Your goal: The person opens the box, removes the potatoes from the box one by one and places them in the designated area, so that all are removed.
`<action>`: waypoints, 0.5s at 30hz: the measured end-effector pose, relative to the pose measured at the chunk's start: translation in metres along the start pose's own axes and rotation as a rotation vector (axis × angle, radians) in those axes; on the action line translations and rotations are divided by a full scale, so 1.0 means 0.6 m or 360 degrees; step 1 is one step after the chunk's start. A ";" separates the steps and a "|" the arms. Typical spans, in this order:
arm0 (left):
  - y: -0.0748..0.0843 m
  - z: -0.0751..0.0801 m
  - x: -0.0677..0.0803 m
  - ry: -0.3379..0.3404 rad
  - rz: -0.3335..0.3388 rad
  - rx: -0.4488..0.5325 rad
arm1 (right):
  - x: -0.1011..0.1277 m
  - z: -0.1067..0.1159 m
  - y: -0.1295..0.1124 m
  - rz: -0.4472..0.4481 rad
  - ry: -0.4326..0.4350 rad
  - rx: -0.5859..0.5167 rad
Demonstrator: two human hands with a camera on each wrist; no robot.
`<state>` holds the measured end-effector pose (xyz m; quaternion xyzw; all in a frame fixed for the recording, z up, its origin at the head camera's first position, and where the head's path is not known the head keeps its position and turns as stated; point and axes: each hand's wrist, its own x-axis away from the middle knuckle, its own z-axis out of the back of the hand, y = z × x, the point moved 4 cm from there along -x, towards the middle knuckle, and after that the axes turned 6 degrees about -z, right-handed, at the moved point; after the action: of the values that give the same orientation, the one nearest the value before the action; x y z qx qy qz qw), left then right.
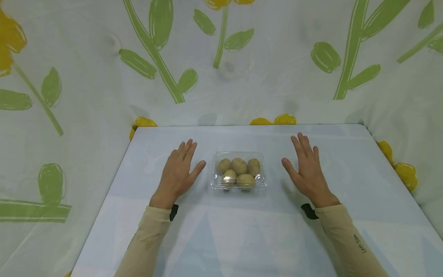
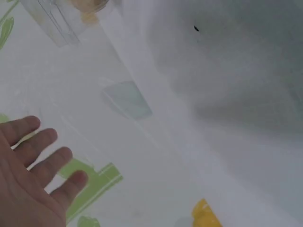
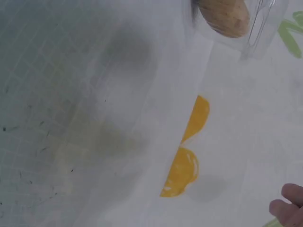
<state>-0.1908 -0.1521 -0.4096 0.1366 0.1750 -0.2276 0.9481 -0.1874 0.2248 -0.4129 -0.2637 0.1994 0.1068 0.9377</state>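
Observation:
A clear plastic clamshell box [image 1: 238, 155] sits on the table between the two hands. Inside it are several pale brown, rounded potatoes [image 1: 238, 166]. To the left of the box, my left hand [image 1: 179, 171] is held with straight fingers and the thumb spread toward it, touching nothing. On the other side, my right hand [image 1: 306, 171] has its fingers extended and thumb out, also apart from the box. The left wrist view shows the left fingers [image 2: 49, 172] and a corner of the box. In the right wrist view, one potato [image 3: 227, 16] shows through the plastic.
A pale table [image 1: 238, 231] with faint blue shapes lies under the hands. Behind and beside it hangs a white cloth [image 1: 263, 84] printed with green stems and yellow flowers. Both forearms wear beige sleeves [image 1: 149, 234], with dark bands at the wrists.

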 end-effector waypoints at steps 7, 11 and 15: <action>0.049 -0.002 0.008 0.0083 -0.0501 0.0138 | 0.000 0.006 -0.023 0.0148 -0.0029 -0.0050; 0.071 -0.009 0.013 0.0102 -0.0664 0.0158 | 0.003 0.005 -0.039 0.0246 -0.0077 -0.0053; 0.081 -0.021 0.019 0.0075 -0.0711 0.0175 | 0.009 0.000 -0.058 0.0380 -0.0108 -0.0084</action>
<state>-0.1613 -0.1105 -0.4168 0.1512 0.2103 -0.4377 0.8610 -0.1719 0.1961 -0.3998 -0.2588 0.1946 0.2318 0.9173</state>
